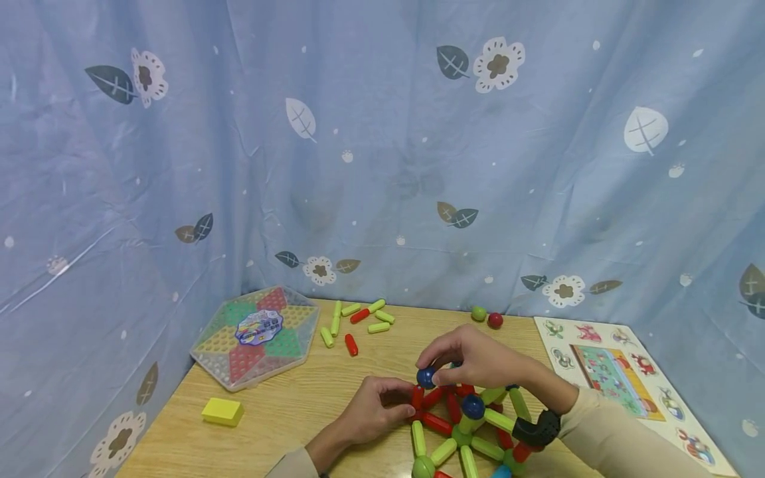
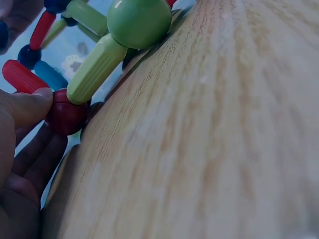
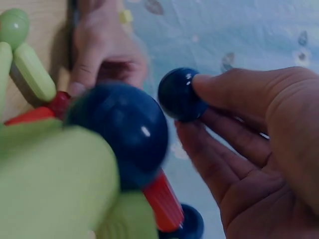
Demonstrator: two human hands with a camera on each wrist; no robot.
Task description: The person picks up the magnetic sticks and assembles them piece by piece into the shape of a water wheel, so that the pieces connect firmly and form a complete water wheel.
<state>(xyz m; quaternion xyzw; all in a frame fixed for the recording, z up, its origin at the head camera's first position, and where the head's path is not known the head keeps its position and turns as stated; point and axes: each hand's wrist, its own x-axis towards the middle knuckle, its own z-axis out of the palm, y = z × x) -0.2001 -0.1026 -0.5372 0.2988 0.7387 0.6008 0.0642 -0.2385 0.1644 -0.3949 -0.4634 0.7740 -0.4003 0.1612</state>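
A toy frame of red and green sticks joined by balls (image 1: 472, 431) lies on the wooden table (image 1: 299, 405) near its front edge. My right hand (image 1: 431, 372) pinches a dark blue ball (image 1: 425, 377) between thumb and fingertips, just above the frame's left end; the right wrist view shows this ball (image 3: 179, 94) apart from a second dark blue ball (image 3: 119, 134) fixed on the frame. My left hand (image 1: 406, 401) grips the frame's left end. In the left wrist view its thumb (image 2: 25, 107) and fingers pinch a red ball (image 2: 65, 117) joined to a green stick (image 2: 97, 67).
A hexagonal game box (image 1: 254, 335) and a yellow block (image 1: 222, 411) sit at the left. Loose green and red sticks (image 1: 358, 322) lie at the back, with a green ball (image 1: 478, 313) and a red ball (image 1: 495, 320). A picture puzzle board (image 1: 615, 378) lies on the right. Blue curtain surrounds the table.
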